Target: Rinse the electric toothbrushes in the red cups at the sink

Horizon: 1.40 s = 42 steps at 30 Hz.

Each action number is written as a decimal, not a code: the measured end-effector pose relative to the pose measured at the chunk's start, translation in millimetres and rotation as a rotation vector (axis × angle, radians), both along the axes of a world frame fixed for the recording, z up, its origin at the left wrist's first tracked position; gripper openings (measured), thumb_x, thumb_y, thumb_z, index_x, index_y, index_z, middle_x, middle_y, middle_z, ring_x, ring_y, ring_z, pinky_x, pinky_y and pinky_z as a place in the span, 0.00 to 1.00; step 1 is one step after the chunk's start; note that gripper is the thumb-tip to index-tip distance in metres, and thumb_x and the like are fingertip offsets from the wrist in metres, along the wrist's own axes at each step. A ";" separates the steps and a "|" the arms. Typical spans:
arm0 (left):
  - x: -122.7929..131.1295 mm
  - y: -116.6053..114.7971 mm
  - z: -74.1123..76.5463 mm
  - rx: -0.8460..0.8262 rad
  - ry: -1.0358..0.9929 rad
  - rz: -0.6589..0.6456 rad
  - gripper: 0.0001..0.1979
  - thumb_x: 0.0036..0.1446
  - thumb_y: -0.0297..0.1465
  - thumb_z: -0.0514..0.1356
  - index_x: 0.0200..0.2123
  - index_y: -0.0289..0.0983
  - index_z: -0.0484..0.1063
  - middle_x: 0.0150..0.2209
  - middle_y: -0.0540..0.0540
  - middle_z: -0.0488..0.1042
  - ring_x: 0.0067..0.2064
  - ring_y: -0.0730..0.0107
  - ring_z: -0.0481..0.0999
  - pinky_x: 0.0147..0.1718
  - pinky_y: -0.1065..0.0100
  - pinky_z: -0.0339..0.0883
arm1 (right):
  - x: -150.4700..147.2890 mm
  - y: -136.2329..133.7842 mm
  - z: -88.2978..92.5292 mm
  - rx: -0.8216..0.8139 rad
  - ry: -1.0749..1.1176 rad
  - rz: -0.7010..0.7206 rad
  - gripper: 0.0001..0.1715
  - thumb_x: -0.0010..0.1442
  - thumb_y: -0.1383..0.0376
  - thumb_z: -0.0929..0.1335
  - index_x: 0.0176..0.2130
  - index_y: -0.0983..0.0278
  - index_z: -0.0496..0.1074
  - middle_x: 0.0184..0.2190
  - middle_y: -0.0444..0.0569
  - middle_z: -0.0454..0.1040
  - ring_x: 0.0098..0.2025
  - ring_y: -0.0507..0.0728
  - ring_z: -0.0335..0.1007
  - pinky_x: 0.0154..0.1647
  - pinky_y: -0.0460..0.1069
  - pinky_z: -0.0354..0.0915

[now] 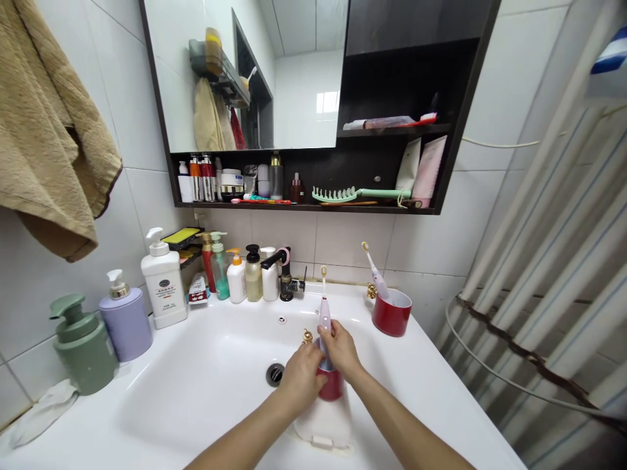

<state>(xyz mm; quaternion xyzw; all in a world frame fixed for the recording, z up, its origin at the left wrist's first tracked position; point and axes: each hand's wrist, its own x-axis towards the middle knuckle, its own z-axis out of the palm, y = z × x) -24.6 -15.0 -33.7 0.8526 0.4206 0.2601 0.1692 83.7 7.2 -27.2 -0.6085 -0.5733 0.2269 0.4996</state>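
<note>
Over the white sink basin (206, 365), both my hands meet at a red cup (333, 385). My left hand (304, 375) is wrapped round the cup's left side. My right hand (343, 349) is closed on the handle of a pink electric toothbrush (324, 313), which stands upright in the cup with its brush head pointing up. A small gold knob (307, 337) shows just behind my left hand. Below the cup a white object (323, 427) lies on the sink's front edge.
A second red cup (392, 314) with a pink toothbrush (375, 271) stands at the basin's right. Black tap (284, 271), several pump bottles (164, 281) and a green dispenser (83, 343) line the left. A shelf (304, 206) holds a green comb (360, 193). Towel (49, 124) hangs left, curtain (563, 261) right.
</note>
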 end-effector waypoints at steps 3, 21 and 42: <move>4.7 1.0 -1.4 -0.003 0.164 -0.033 0.09 0.37 0.23 0.51 0.26 0.35 0.64 0.33 0.46 0.64 0.37 0.68 0.61 0.37 0.68 0.55 | 3.5 -0.2 -9.2 -0.032 -0.100 -0.035 0.12 0.46 0.60 0.60 0.24 0.66 0.64 0.19 0.44 0.66 0.23 0.51 0.60 0.25 0.47 0.56; 72.9 84.5 58.9 0.208 0.216 0.007 0.07 0.40 0.26 0.52 0.28 0.36 0.64 0.34 0.48 0.65 0.36 0.71 0.63 0.32 0.72 0.58 | 112.6 35.0 75.7 0.062 -0.442 -0.490 0.24 0.46 0.61 0.60 0.43 0.67 0.57 0.39 0.56 0.63 0.43 0.61 0.55 0.39 0.54 0.52; 94.9 104.0 56.2 0.202 0.071 -0.055 0.14 0.39 0.22 0.51 0.34 0.34 0.63 0.39 0.45 0.62 0.43 0.68 0.58 0.42 0.68 0.50 | 145.0 54.7 81.1 -0.147 -0.489 -0.550 0.15 0.51 0.64 0.58 0.40 0.66 0.59 0.39 0.48 0.62 0.37 0.52 0.61 0.35 0.52 0.59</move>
